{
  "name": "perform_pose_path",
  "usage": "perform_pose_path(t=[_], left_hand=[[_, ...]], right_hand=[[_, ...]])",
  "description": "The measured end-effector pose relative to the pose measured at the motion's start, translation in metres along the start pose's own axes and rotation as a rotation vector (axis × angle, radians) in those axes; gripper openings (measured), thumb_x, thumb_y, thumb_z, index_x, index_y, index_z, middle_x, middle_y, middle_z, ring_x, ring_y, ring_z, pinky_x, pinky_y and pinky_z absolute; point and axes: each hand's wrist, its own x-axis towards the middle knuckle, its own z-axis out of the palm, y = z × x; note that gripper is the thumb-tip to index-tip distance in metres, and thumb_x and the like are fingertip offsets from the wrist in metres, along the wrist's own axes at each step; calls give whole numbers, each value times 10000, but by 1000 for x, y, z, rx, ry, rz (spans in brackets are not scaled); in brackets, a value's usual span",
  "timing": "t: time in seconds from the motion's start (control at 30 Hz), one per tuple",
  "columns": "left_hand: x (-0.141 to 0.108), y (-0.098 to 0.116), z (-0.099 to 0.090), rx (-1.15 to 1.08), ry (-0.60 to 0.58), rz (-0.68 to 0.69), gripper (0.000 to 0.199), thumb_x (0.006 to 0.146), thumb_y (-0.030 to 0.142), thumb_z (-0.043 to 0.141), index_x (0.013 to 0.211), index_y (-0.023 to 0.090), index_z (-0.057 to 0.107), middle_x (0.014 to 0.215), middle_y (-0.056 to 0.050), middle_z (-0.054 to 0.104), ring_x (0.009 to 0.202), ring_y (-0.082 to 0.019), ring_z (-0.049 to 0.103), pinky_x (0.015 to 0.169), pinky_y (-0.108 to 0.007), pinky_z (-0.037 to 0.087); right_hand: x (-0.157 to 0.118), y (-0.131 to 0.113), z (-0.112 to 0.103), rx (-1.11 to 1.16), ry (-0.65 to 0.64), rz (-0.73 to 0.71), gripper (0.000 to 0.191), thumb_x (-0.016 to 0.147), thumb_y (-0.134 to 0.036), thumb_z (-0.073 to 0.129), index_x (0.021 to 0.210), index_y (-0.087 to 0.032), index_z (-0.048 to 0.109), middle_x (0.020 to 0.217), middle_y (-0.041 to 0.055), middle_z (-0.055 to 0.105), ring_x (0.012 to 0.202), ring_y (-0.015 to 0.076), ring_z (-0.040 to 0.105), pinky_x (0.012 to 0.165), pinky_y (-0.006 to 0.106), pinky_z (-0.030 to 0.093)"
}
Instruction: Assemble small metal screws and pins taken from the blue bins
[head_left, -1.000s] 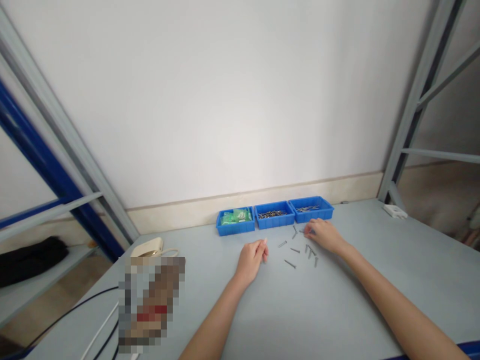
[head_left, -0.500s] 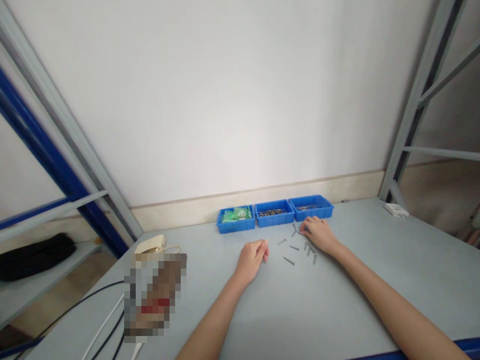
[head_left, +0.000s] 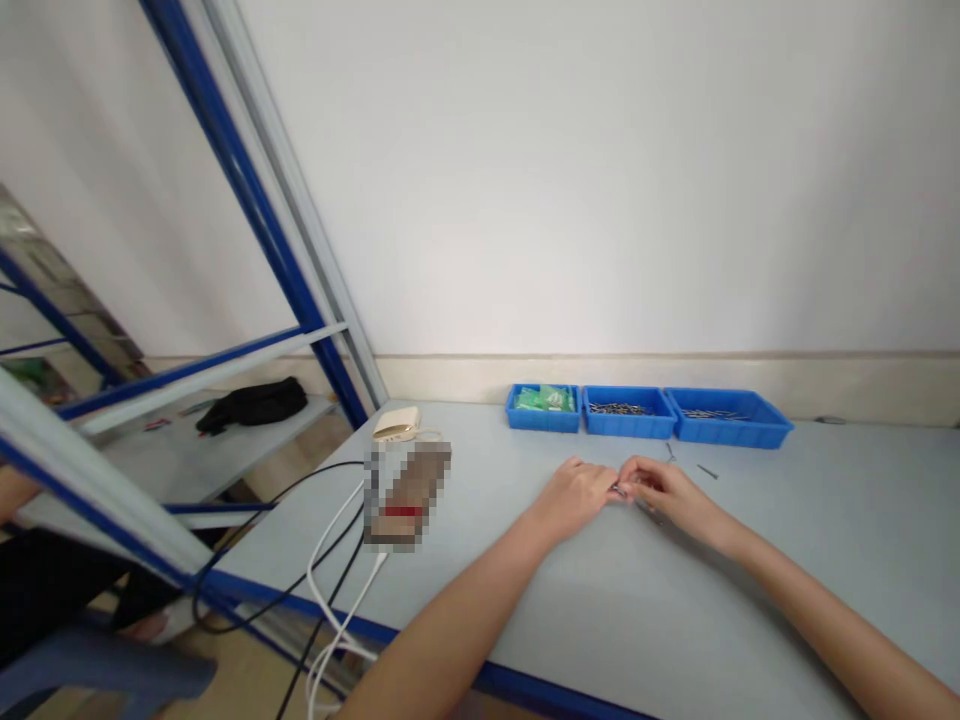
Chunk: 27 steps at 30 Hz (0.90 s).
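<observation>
My left hand and my right hand meet over the tabletop, fingertips touching. Both are closed around small grey metal screws that show between the fingers; how many is hidden. Under my right hand, another screw is partly covered by the fingers. One loose screw lies just beyond my right hand, and a second loose screw is to its right. Behind the hands stand a blue bin with thin screws and a blue bin with brassy, darker screws.
A blue bin of green packets ends the row by the wall. At left on the table are a cream box, a blurred-out item and cables. Beyond the blue frame lies black cloth; part of another person shows far left.
The view has turned left. My hands, apart before, have come together. Several screws that lay loose between them are now gathered in or hidden by the hands.
</observation>
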Motion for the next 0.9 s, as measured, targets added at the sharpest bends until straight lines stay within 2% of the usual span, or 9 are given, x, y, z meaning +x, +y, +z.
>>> perform_pose_path(t=[0.17,0.3,0.37,0.43,0.5,0.6,0.77,0.9], left_hand=[[-2,-2,-6,82,43,68,292,934,376,393,948,142,567,803,-43,668,791,-168,635,710,-297,387],[-3,-2,-7,97,47,89,300,957,322,350,940,149,595,796,-52,664,785,-169,631,714,-304,388],[-3,-1,-8,62,54,37,308,958,323,349,920,158,606,767,-47,664,768,-166,630,710,-302,388],[-3,0,-9,21,66,-16,339,960,341,334,880,161,610,751,-45,668,751,-162,628,710,-299,388],[-2,2,-11,-17,78,-46,378,963,358,309,845,162,610,744,-43,674,728,-155,623,713,-296,387],[-2,4,-13,-70,91,-85,395,961,373,308,829,167,618,679,-24,660,667,-144,604,704,-289,382],[-2,5,-15,-123,102,-107,391,954,376,339,778,180,628,609,-9,631,611,-138,575,685,-283,374],[-2,3,-16,-127,142,-118,365,948,377,348,801,196,627,647,-13,651,605,-145,576,670,-277,392]], right_hand=[[0,6,1,68,12,38,431,800,-607,464,930,-197,434,617,-23,529,476,89,373,442,225,285],[-2,5,0,84,1,58,457,788,-632,478,937,-201,457,607,-23,534,496,99,402,460,230,304],[-2,3,-1,88,-3,59,487,793,-650,457,962,-195,497,667,8,579,566,126,479,520,254,373],[-2,1,-3,79,4,51,500,784,-647,476,973,-191,555,807,56,633,721,172,554,652,299,430],[-1,-1,-6,58,18,38,473,770,-625,518,940,-193,612,933,78,648,860,209,567,775,332,424],[0,-2,-10,36,32,23,436,778,-597,528,846,-183,648,919,67,654,896,219,563,838,335,399],[0,-3,-7,37,12,-8,434,804,-575,503,763,-161,625,784,41,634,775,179,553,752,301,409],[1,-3,-4,53,10,-43,426,831,-557,480,725,-160,591,725,23,601,724,150,528,707,276,406]])
